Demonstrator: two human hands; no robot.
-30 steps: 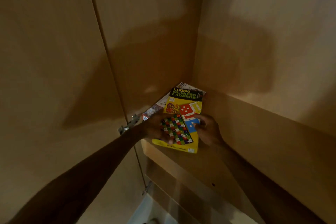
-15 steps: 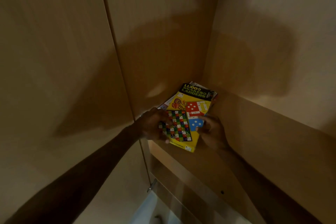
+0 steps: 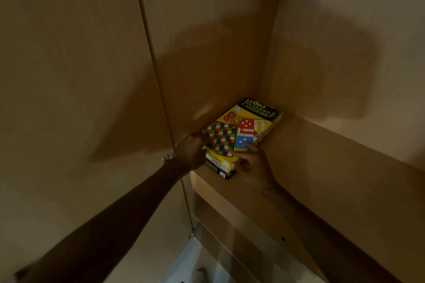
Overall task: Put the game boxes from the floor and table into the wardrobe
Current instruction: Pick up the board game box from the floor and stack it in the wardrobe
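Two bare hands reach into the wardrobe [image 3: 345, 41], whose pale wooden panels fill nearly the whole head view. Its door [image 3: 69, 76] stands at the left of the shelf, with a metal hinge [image 3: 167, 158] showing just beside the left wrist. The shelf [image 3: 322, 167] runs from the front edge back to the inner corner, and lower shelves show dimly below it.

On the shelf, pushed toward the back corner, lie the game boxes in a flat stack. The top one is a yellow Ludo box [image 3: 243, 128] with a checkered snakes-and-ladders picture and red and blue dice squares on its lid. Under it, showing only at the front end of the stack, is a second box [image 3: 218, 167] with a white and black end face; its print is too small to read surely.

The left hand [image 3: 192, 151] rests against the stack's left front corner, fingers curled loosely at the edge, not clearly gripping; whether they close around anything I cannot tell. The right hand [image 3: 250, 163] lies at the stack's right front corner, its fingers spread apart, one fingertip [image 3: 247, 144] touching the blue square on the yellow lid and the thumb against the lower box's end.
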